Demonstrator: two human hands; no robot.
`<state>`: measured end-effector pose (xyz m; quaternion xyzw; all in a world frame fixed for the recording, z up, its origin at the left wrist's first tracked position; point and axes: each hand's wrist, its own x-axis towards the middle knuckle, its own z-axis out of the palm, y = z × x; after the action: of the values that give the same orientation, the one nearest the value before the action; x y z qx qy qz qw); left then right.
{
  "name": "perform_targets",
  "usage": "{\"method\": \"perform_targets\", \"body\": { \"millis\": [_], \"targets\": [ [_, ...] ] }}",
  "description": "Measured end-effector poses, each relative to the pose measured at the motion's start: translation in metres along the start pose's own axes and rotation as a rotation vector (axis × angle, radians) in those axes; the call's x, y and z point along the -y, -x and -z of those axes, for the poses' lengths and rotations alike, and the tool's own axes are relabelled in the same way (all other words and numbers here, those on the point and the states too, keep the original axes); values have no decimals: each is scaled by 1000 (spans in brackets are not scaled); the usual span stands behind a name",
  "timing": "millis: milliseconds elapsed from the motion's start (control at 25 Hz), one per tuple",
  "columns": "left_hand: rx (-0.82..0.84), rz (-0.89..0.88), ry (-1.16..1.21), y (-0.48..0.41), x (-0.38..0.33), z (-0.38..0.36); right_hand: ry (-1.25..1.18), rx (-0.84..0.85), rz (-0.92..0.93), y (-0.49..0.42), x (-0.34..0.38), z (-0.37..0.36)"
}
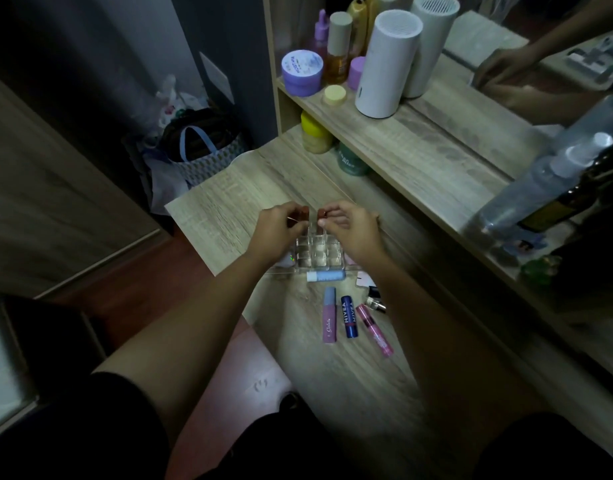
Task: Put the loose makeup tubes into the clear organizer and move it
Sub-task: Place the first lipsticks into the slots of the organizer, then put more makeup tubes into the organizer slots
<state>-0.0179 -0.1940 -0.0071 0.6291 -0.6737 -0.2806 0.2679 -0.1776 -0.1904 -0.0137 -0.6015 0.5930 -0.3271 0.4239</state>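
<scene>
Clear acrylic gridded organizer (pixel 315 252) sits on the light wood-grain table (pixel 350 382), toward the table's left edge, roughly mid-length. Left hand (pixel 279 225) pinches a reddish-brown tube (pixel 302 213) at the organizer's far left corner; right hand (pixel 350 225) pinches a second reddish-brown tube (pixel 321 213) just beside it, at the far row. Both tubes upright, tops showing above the fingers; cannot tell whether they are seated in compartments. Near compartments look unfilled, partly hidden by wrists. Loose items on the table on the near side of the organizer: white-and-pale-blue tube (pixel 325 275) lying crosswise, touching or just beside the organizer's near wall; pink tube with grey-blue cap (pixel 329 320); dark blue NIVEA lip balm stick (pixel 349 317); slim pink patterned tube (pixel 373 330); small black-and-silver tubes (pixel 375 299) partly under the right forearm. These three pink and blue ones lie side by side, near each other, not touching the organizer. Shelf (pixel 384 129) along the table's right edge carries a white cylindrical device (pixel 386 64), a purple-lidded jar (pixel 302 72) and bottles.
</scene>
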Motion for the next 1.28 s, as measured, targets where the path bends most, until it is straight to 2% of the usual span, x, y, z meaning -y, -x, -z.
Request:
{"method": "perform_targets", "body": {
  "millis": [320,600,720,880,1000,1160,1280],
  "targets": [
    [44,-15,-17,0,3,4,74,54,-33,-5,-2,1],
    [81,89,32,6,5,10,90,55,-48,-3,-1,3],
    [28,161,123,15,7,17,111,35,7,7,1,12],
    [-146,188,237,55,8,9,218,44,51,37,-4,34],
    [-24,115,125,98,5,-17,337,99,-20,72,-22,44],
    [196,-30,-43,139,3,-48,508,35,-79,121,-49,56],
    [267,11,-92,152,1,-58,629,80,-86,143,-61,57]
  ]
}}
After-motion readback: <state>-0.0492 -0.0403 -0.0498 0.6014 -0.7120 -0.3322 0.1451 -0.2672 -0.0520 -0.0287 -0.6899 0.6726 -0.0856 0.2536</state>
